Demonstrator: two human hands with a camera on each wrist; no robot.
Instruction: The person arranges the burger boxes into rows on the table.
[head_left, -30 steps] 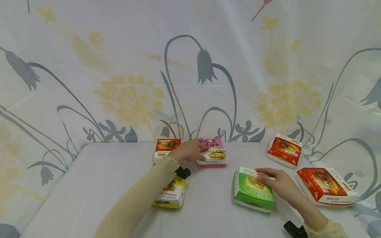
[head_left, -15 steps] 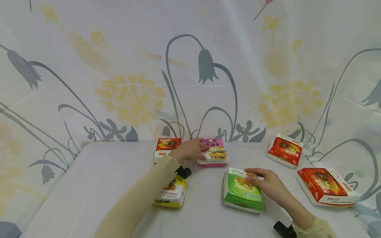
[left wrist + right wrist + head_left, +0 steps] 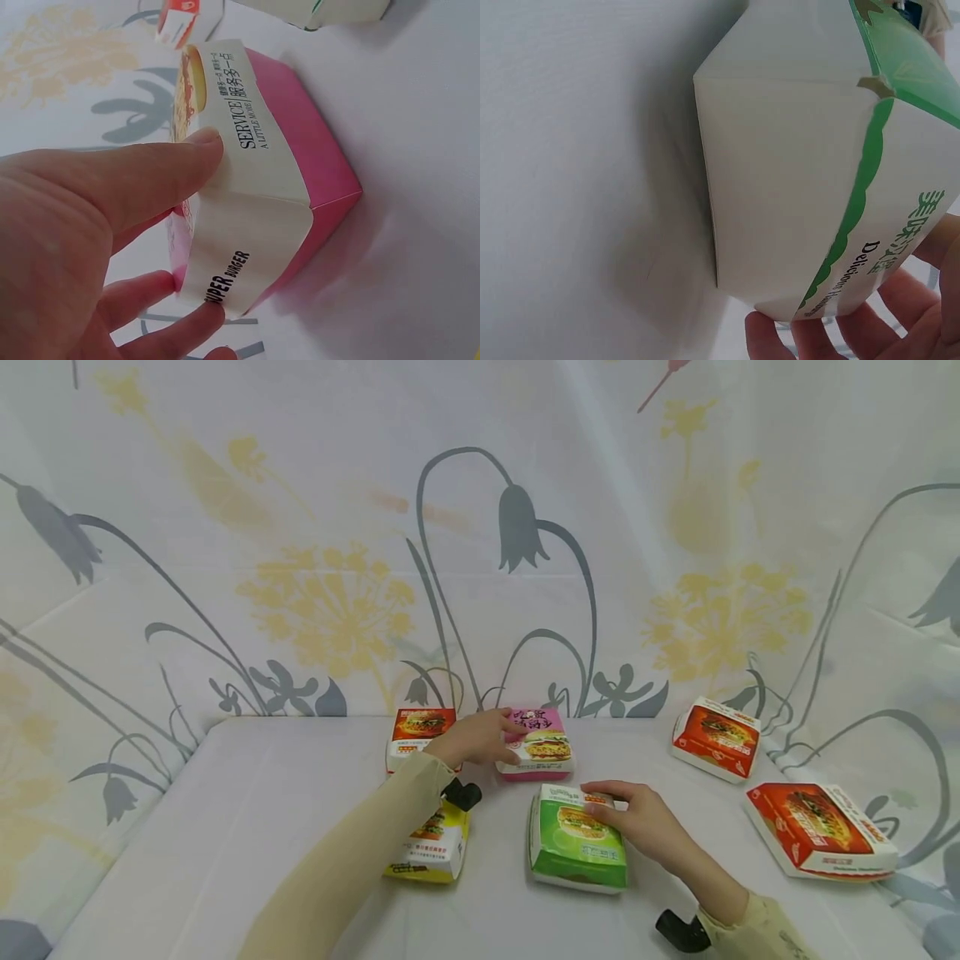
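Observation:
At the table's far side sits a pink and white burger box (image 3: 536,764). My left hand (image 3: 480,739) rests against its left side; in the left wrist view the thumb touches the near upper edge and the relaxed fingers lie along the side printed "SUPER BURGER". Nearer to me, my right hand (image 3: 637,818) grips a green and white burger box (image 3: 581,843) by its right side. The right wrist view has the fingertips (image 3: 862,330) bent round the white wall of the green box (image 3: 787,180). Whether this box touches the table cannot be told.
A red and white burger box (image 3: 422,731) stands left of the pink one, partly behind the left hand. Below it a yellow and white box (image 3: 438,852) is half hidden by the left sleeve. Two red boxes, one farther back (image 3: 716,739) and one nearer (image 3: 821,827), are at the right.
My right hand has carried or slid the green burger box leftward, to just in front of the pink one. The left hand has stayed in place against the pink burger box.

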